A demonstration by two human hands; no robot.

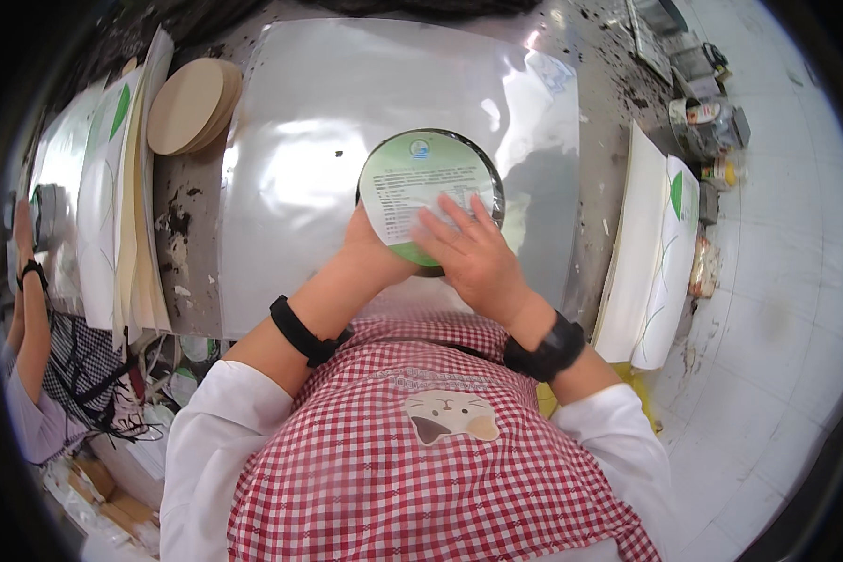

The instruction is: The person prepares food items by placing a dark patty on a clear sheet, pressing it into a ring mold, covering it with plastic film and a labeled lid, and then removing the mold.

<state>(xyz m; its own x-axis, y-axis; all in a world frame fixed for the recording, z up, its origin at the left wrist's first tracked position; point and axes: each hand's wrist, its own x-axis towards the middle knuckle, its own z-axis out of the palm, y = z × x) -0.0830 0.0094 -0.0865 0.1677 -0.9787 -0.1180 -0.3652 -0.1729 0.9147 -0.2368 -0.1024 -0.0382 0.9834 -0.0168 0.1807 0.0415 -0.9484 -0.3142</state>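
Observation:
A round, dark-edged package [500, 190] is held over the plastic-covered worktop before me. Its upper face carries a round green-and-white label [393, 186] with printed writing. My left hand [376, 246] grips the package from its lower left side, its fingers mostly hidden beneath. Across the lower right of the label lies my right hand [474, 253], fingers spread and slightly blurred, touching the surface. Under both hands spreads a clear, shiny plastic sheet [288, 232].
Round tan discs [186, 105] are stacked at the left, beside sheets of paper [133, 211]. More paper sheets [636, 267] with green print lie at the right edge. Jars [709, 119] stand beyond them. Another person's arm [31, 302] shows at far left.

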